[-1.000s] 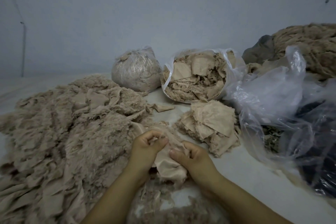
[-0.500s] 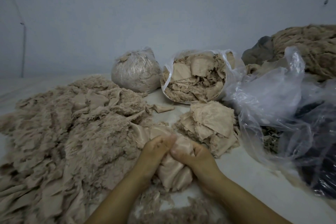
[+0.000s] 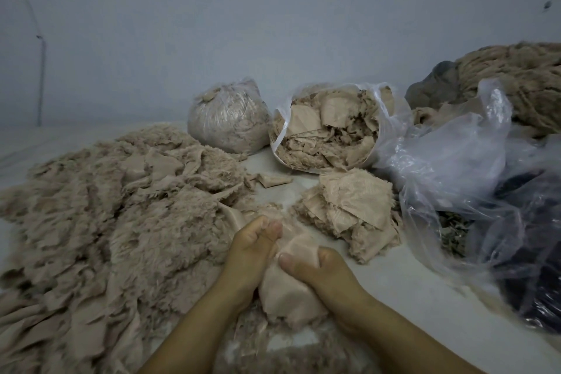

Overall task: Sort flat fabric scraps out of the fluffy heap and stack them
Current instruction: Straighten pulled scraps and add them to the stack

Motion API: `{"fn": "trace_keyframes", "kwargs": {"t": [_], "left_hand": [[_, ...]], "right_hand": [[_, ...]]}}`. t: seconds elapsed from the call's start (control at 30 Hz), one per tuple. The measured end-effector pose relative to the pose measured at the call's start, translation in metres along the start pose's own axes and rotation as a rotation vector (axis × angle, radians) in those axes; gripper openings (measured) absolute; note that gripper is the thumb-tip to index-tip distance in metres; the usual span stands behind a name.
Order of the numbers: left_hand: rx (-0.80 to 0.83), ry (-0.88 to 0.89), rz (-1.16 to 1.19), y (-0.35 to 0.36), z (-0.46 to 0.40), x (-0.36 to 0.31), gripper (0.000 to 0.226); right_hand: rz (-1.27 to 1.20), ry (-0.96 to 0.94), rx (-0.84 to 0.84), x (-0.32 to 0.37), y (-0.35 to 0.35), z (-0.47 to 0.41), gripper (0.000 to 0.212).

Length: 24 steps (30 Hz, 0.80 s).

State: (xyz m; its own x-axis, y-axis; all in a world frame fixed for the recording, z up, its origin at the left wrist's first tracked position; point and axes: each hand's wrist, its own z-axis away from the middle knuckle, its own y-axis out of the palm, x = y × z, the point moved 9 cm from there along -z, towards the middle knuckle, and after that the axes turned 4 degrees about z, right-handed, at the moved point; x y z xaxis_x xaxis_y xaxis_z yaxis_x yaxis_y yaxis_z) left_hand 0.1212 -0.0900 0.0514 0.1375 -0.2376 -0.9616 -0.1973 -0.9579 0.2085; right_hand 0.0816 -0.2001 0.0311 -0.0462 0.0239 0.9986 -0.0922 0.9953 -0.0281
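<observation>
Head view: the left hand (image 3: 253, 247) and right hand (image 3: 321, 267), side by side, both pinched one flat fabric scrap (image 3: 288, 285), thumbs pressed on its face and fingers curled behind. A second earlier the scrap lay lower against the fluffy heap (image 3: 115, 222); it had since been drawn up and bunched between the hands, which suggested it was freed and ready for stacking. Just right of and beyond the hands sat one stack of flat scraps (image 3: 353, 206). Behind the stack stood one open bag of scraps (image 3: 331, 130), and left of that bag one tied bag (image 3: 227, 118). Left of the stack lay one loose scrap (image 3: 273, 181). Right of the stack lay loose clear plastic (image 3: 455, 167), its count uncertain.
</observation>
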Motion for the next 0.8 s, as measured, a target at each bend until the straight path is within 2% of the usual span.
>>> {"fn": "trace_keyframes", "kwargs": {"t": [0.03, 0.13, 0.23, 0.3, 0.4, 0.47, 0.5, 0.6, 0.63, 0.7, 0.8], "left_hand": [[-0.028, 0.024, -0.002, -0.002, 0.0, -0.003, 0.037], [-0.244, 0.042, 0.077, -0.027, -0.005, -0.008, 0.021], [-0.312, 0.043, 0.142, -0.046, -0.009, -0.012, 0.026], [-0.196, 0.036, 0.079, -0.035, -0.006, -0.013, 0.027], [0.078, -0.05, -0.064, 0.002, 0.003, -0.003, 0.032], [0.113, -0.014, -0.14, 0.01, 0.004, -0.006, 0.015], [0.033, 0.017, -0.164, 0.003, 0.001, -0.009, 0.012], [-0.308, 0.061, -0.14, -0.044, -0.006, -0.02, 0.023], [-0.346, 0.073, -0.11, -0.053, -0.007, -0.022, 0.026], [-0.235, 0.049, -0.048, -0.045, -0.006, -0.019, 0.027], [0.089, -0.034, -0.076, 0.001, 0.001, -0.004, 0.035]], "right_hand": [[0.018, -0.007, -0.004, 0.0, 0.0, 0.0, 0.04], [-0.052, -0.04, -0.053, 0.003, -0.008, 0.001, 0.034], [-0.167, -0.024, -0.061, 0.002, -0.014, 0.0, 0.037], [-0.174, -0.016, -0.051, 0.003, -0.015, -0.001, 0.042], [-0.158, -0.007, -0.019, 0.006, -0.01, 0.001, 0.041], [-0.163, -0.013, -0.031, 0.006, -0.012, 0.001, 0.037], [-0.166, -0.018, -0.053, 0.006, -0.015, 0.001, 0.035], [-0.227, -0.013, -0.123, 0.005, -0.025, 0.001, 0.026], [-0.243, -0.005, -0.133, 0.005, -0.027, 0.002, 0.023], [-0.242, 0.009, -0.134, 0.004, -0.028, 0.002, 0.025], [-0.236, 0.026, -0.106, 0.003, -0.019, 0.002, 0.034]]}}
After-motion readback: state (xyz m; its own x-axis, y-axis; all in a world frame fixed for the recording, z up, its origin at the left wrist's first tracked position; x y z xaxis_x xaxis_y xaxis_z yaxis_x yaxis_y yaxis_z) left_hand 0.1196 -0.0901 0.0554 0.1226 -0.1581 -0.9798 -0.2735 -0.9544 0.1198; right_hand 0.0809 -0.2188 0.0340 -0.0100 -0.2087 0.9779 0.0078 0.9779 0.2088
